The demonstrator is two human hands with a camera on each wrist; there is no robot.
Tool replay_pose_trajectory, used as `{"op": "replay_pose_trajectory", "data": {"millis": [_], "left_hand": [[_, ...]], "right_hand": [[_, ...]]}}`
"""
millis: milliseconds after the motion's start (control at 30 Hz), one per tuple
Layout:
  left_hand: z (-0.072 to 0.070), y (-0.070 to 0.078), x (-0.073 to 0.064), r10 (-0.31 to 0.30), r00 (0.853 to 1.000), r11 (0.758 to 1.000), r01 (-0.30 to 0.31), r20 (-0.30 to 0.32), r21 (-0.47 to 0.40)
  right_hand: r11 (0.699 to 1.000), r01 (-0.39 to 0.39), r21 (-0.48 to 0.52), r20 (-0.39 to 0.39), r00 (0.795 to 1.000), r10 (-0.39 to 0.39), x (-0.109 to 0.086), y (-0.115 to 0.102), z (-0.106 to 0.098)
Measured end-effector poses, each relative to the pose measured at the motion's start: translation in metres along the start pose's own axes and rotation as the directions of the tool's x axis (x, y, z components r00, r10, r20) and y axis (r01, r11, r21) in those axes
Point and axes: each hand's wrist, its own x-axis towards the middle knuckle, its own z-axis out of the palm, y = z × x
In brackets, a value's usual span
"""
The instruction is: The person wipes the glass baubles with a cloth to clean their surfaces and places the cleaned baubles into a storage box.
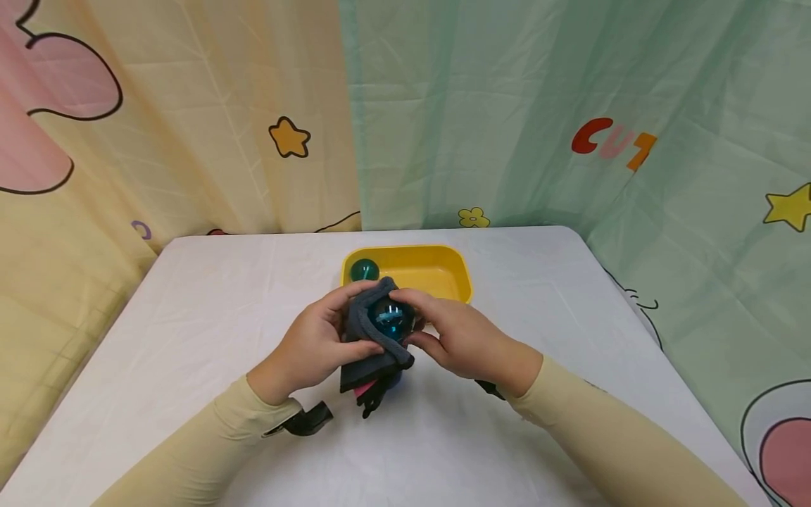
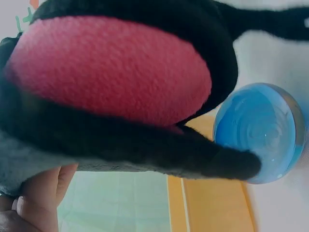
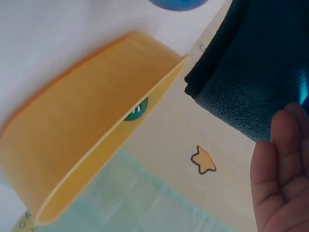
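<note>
My left hand (image 1: 317,338) grips a dark grey cloth (image 1: 363,329) with black edging, folded partly round a shiny teal-blue clear ball (image 1: 394,320). From the other side, my right hand (image 1: 465,338) holds the same ball between thumb and fingers, fingertips at the cloth's edge. Under the cloth hangs a fuzzy pink part (image 2: 116,70) framed in black, with a thin black strip (image 2: 270,21) trailing off. Another clear blue ball (image 2: 263,133) sits on the table below my hands, mostly hidden by the cloth in the head view.
Just beyond my hands stands a yellow tray (image 1: 465,282) on the white-covered table (image 1: 253,282). A green ball (image 1: 365,270) lies at the tray's left end. Printed curtains (image 1: 412,127) hang behind the table and along its sides. A black wrist mount (image 1: 307,420) juts out below my left sleeve.
</note>
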Motion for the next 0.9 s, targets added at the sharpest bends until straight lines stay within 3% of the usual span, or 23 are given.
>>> {"op": "replay_pose_trajectory", "data": {"millis": [67,133,233,333,600,800,900], "left_hand": [[0.0008,0.0008,-0.0005,-0.003,1.000,1.000,0.003,0.005,-0.004],[0.0018,0.0018,-0.0009,-0.006,1.000,1.000,0.006,0.010,-0.004],[0.0033,0.0031,-0.0012,-0.016,1.000,1.000,0.016,0.014,-0.004],[0.0036,0.0031,-0.0015,-0.025,1.000,1.000,0.025,0.012,0.012],[-0.0007,0.0011,-0.0010,-0.017,1.000,0.999,0.017,-0.012,0.049],[-0.0012,0.0002,-0.0020,-0.019,1.000,0.999,0.019,-0.005,0.036],[0.0004,0.0008,-0.0028,-0.017,1.000,1.000,0.017,0.002,0.025]], "right_hand": [[0.999,-0.027,0.021,0.005,1.000,0.027,-0.0003,-0.0003,0.0001],[0.992,-0.071,0.106,0.022,0.997,0.069,-0.0002,-0.0002,0.0008],[0.943,-0.154,0.295,0.053,0.988,0.144,0.0001,0.0000,0.0026],[0.918,-0.167,0.361,0.041,0.986,0.163,0.0002,-0.0002,0.0036],[0.983,-0.078,0.167,0.015,0.997,0.077,-0.0003,-0.0046,0.0016],[0.999,-0.051,-0.008,-0.014,0.999,0.051,0.0004,-0.0056,0.0000],[0.997,-0.077,0.032,-0.002,0.997,0.077,0.0001,-0.0046,-0.0002]]}}
